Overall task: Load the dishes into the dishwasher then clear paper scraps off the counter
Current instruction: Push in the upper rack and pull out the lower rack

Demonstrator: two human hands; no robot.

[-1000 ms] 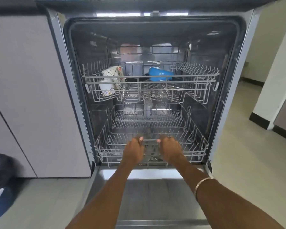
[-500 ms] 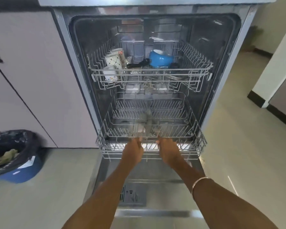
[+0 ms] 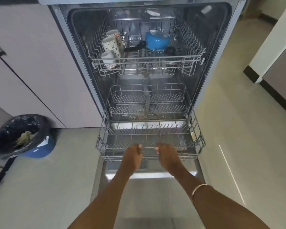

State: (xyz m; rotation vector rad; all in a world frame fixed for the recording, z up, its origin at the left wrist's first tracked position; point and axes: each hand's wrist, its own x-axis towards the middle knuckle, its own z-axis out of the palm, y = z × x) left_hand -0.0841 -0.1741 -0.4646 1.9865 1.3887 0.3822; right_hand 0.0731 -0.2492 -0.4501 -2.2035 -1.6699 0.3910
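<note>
Atop upper rack (image 3: 147, 61), mugs (image 3: 110, 45), blue bowl (image 3: 157, 40)

We see mugs (image 3: 111, 45) left and a bowl (image 3: 157, 40) right in the upper rack (image 3: 147, 61); lower rack (image 3: 150, 139) before it; bin (image 3: 21, 134) far left.

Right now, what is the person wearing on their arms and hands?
Both arms are bare, with no sleeves and no gloves. The left hand wears nothing that shows. Above the right hand, on the forearm, sits a thin pale metal bangle. No rings or watch can be made out.
</note>
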